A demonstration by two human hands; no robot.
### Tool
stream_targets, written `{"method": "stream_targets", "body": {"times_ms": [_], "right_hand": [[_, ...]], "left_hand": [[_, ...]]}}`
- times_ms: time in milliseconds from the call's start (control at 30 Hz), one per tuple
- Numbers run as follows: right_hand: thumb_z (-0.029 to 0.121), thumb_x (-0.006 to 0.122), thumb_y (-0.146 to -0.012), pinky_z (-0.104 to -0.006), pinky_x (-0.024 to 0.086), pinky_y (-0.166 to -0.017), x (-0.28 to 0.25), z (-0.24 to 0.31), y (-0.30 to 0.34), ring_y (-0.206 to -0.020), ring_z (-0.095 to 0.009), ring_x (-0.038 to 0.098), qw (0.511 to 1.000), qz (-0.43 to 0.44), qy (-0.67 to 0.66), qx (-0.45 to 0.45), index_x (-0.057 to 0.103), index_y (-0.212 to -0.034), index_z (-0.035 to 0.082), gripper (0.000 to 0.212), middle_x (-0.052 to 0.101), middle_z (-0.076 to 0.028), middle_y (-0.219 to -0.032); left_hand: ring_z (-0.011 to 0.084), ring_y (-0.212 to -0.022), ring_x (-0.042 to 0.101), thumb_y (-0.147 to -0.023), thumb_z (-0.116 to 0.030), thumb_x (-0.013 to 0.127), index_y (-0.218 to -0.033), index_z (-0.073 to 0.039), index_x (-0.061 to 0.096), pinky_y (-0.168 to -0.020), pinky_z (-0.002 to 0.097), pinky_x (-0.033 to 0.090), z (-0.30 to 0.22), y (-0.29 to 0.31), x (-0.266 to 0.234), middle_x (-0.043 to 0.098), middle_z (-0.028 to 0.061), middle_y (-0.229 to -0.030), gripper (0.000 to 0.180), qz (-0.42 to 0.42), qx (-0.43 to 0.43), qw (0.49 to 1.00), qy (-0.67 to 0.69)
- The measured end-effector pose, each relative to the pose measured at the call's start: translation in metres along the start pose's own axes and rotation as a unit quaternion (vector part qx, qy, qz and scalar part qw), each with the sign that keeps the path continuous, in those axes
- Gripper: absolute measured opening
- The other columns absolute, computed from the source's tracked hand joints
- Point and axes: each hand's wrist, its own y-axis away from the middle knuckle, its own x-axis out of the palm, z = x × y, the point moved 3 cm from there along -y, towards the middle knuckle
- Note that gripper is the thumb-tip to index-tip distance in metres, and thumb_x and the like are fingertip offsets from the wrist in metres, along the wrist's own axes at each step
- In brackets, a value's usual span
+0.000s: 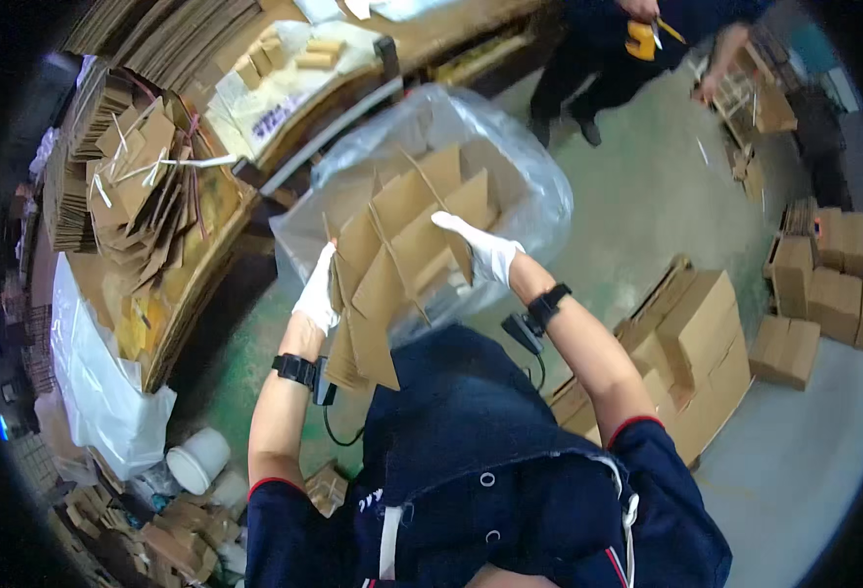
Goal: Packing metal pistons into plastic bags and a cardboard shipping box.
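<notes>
A brown cardboard divider grid [407, 235], made of slotted strips, is held up in front of me over a large clear plastic bag [510, 157]. My left hand [318, 294], in a white glove, grips its left edge. My right hand [480, 245], also white-gloved, grips its right side with fingers across one strip. Both wrists wear black bands. The lower strips of the grid hang folded toward my dark blue apron.
A workbench [206, 225] at the left carries stacks of cardboard strips [138, 186] and flat sheets. Closed cardboard boxes [706, 343] stand on the green floor at right. Another person [637, 39] in dark clothes stands at the top holding a yellow tool. A white tub [196, 461] sits lower left.
</notes>
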Motion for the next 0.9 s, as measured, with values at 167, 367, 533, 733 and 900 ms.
{"method": "stream_targets", "body": {"times_ms": [167, 367, 533, 733, 900], "right_hand": [[0.057, 0.063, -0.081, -0.0422, 0.028, -0.109, -0.014, 0.052, -0.015, -0.136, -0.025, 0.028, 0.984, 0.012, 0.107, -0.144, 0.029, -0.145, 0.012, 0.086, 0.027, -0.013, -0.151], [0.05, 0.065, -0.082, -0.0465, 0.032, -0.105, -0.091, 0.086, -0.053, -0.13, -0.027, 0.035, 0.955, 0.035, 0.282, -0.089, 0.032, -0.142, 0.007, 0.081, 0.036, -0.01, -0.145], [0.056, 0.069, -0.076, -0.0564, 0.042, -0.09, -0.057, 0.134, -0.06, -0.108, -0.035, 0.05, 0.981, -0.055, 0.129, 0.135, 0.035, -0.139, 0.016, 0.081, 0.046, -0.014, -0.127], [0.055, 0.065, -0.077, -0.0471, 0.044, -0.091, -0.119, 0.121, -0.13, -0.11, -0.029, 0.051, 0.863, 0.132, 0.488, -0.023, 0.03, -0.143, 0.017, 0.083, 0.05, -0.013, -0.126], [0.046, 0.064, -0.077, -0.0387, 0.048, -0.088, -0.115, 0.094, -0.193, -0.1, -0.033, 0.063, 0.678, -0.12, 0.72, 0.083, 0.066, -0.102, -0.003, 0.055, 0.067, -0.02, -0.103]], "left_hand": [[0.0241, -0.113, 0.057, -0.096, -0.044, 0.045, -0.133, -0.006, 0.046, -0.096, 0.0363, 0.047, -0.035, -0.061, -0.022, 0.055, 0.0097, -0.13, 0.053, -0.014, -0.006, 0.998, 0.065], [0.0243, -0.11, 0.057, -0.093, -0.052, 0.048, -0.13, -0.006, 0.05, -0.094, 0.0365, 0.047, -0.035, -0.116, -0.02, 0.058, 0.0085, -0.125, 0.059, 0.012, -0.049, 0.995, 0.091], [0.0246, -0.111, 0.055, -0.09, -0.054, 0.052, -0.129, -0.008, 0.052, -0.095, 0.0372, 0.045, -0.017, -0.156, -0.048, 0.058, 0.0089, -0.126, 0.06, -0.053, -0.058, 0.988, 0.134], [0.0249, -0.111, 0.055, -0.084, -0.061, 0.054, -0.132, -0.009, 0.051, -0.094, 0.035, 0.045, 0.019, -0.205, -0.078, 0.056, 0.01, -0.127, 0.071, -0.114, -0.075, 0.982, 0.13], [0.0277, -0.115, 0.054, -0.083, -0.047, 0.062, -0.128, -0.001, 0.052, -0.096, 0.0342, 0.042, 0.018, -0.203, -0.162, 0.055, 0.0201, -0.127, 0.066, -0.39, 0.083, 0.819, -0.413]]}}
